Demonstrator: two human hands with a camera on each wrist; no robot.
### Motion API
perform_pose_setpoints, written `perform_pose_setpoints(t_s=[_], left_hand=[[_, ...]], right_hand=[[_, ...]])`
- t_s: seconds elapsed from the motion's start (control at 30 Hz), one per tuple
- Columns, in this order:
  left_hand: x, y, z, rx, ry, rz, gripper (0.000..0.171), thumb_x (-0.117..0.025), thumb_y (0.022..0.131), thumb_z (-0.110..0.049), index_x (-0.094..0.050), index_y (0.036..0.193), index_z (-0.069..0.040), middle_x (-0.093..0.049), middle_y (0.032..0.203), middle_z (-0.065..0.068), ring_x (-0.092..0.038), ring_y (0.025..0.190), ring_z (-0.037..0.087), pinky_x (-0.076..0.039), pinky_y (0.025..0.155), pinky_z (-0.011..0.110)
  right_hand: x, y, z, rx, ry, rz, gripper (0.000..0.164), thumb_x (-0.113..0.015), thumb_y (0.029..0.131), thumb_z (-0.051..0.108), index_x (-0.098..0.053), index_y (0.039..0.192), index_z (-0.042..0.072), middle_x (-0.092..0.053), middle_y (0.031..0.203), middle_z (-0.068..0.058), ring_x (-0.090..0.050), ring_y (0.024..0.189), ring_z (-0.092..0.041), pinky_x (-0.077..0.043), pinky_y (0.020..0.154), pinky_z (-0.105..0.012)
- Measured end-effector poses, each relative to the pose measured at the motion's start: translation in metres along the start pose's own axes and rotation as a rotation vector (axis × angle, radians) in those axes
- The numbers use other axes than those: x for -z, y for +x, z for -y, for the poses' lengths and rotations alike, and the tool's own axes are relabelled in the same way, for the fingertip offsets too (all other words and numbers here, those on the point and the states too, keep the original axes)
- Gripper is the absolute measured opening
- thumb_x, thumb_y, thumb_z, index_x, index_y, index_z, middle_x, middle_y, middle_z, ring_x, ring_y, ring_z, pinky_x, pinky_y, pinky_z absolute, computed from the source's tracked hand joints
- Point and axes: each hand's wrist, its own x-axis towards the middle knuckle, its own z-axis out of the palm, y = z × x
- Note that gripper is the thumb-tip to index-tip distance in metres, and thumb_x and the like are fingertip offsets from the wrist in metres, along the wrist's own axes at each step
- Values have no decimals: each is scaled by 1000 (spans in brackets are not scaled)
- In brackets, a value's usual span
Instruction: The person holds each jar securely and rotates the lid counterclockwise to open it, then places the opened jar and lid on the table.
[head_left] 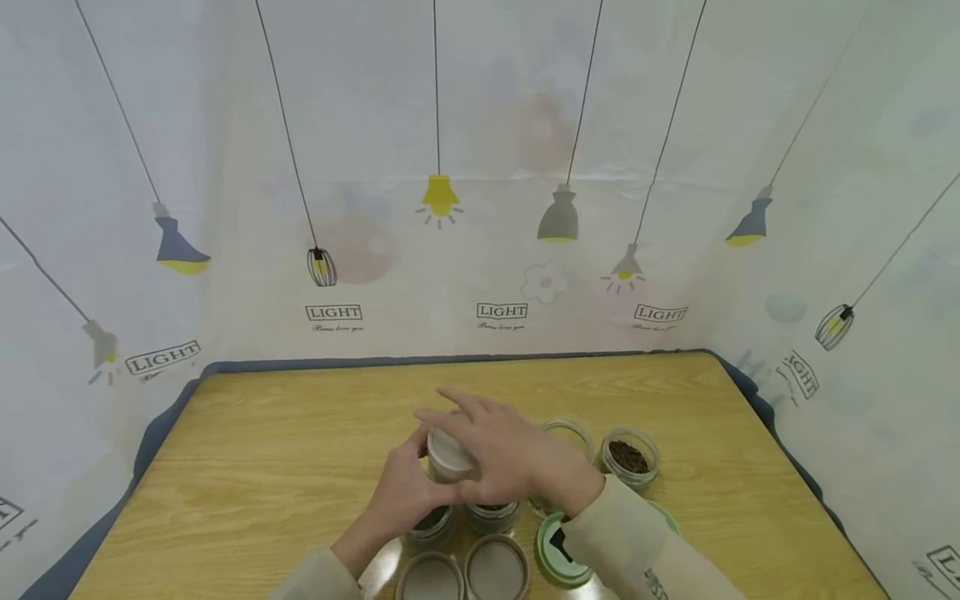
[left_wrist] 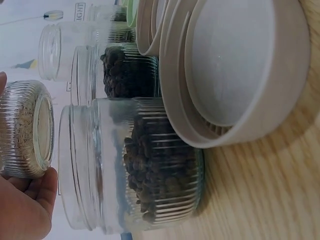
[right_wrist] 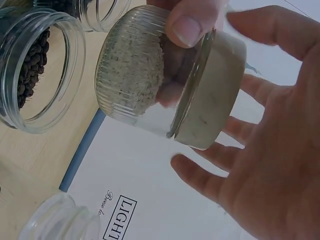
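Above the table, my left hand (head_left: pixel 405 492) grips a ribbed glass jar (right_wrist: pixel 132 75) by its side. Pale, flaky bits fill part of this tilted jar, and a light beige lid (right_wrist: pixel 214 92) covers its mouth. My right hand (head_left: pixel 506 446) is around that lid with its fingers spread and nearly straight; in the right wrist view the thumb stands apart from it. Just below the held jar stands an open glass jar of dark beans (left_wrist: pixel 162 172). Another open jar of dark beans (left_wrist: pixel 127 72) is beside it.
Two beige lids (head_left: pixel 497 568) lie upturned at the table's near side. A green-rimmed lid (head_left: pixel 551 567) lies right of them, partly behind my right sleeve. An open jar with brown bits (head_left: pixel 628 458) stands farther right, next to another glass jar (head_left: pixel 564 427).
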Motion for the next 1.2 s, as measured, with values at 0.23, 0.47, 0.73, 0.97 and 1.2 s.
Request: perform_pose_setpoints(t_s=[0.23,0.47,0.73,0.97,1.2], left_hand=[[2,2,1,9,-19,-1,77,-87,72,-30,-50,138,-20,-66,117,3,-61,102,15,-52,82,28],[2,1,1,-51,26,-15,82,-87,68,-22,-49,140,-14,-66,121,7,-63,103,21,-54,79,25],[2,2,1,-84,45,-37,79,-87,67,-19,-51,137,-12,-67,120,8,-65,103,22,-54,80,25],[-2,2,1,-95,28,-38,82,-89,65,-18,-51,137,-12,-66,122,10,-65,104,24,-54,80,26],[-5,1,-2,-24,43,-40,84,-90,65,-26,-50,138,-17,-66,123,6,-64,105,21,-54,80,26]], right_hand=[[-2,2,6,-87,-77,-153,83,-50,87,72,-30,153,25,-38,152,-10,-46,134,-33,-40,106,-54],[-11,7,16,-269,-262,-120,91,-38,82,84,-34,150,24,-49,140,-9,-52,124,-28,-49,95,-46],[-18,11,20,-400,-245,-180,100,-38,72,93,-42,143,22,-58,117,-14,-62,96,-29,-52,77,-42],[-18,12,21,-421,-224,-192,94,-45,73,89,-51,133,16,-58,103,-13,-62,79,-25,-51,58,-37],[-15,10,17,-294,-225,-202,65,-55,80,64,-56,122,15,-60,101,-11,-59,86,-25,-54,65,-38]])
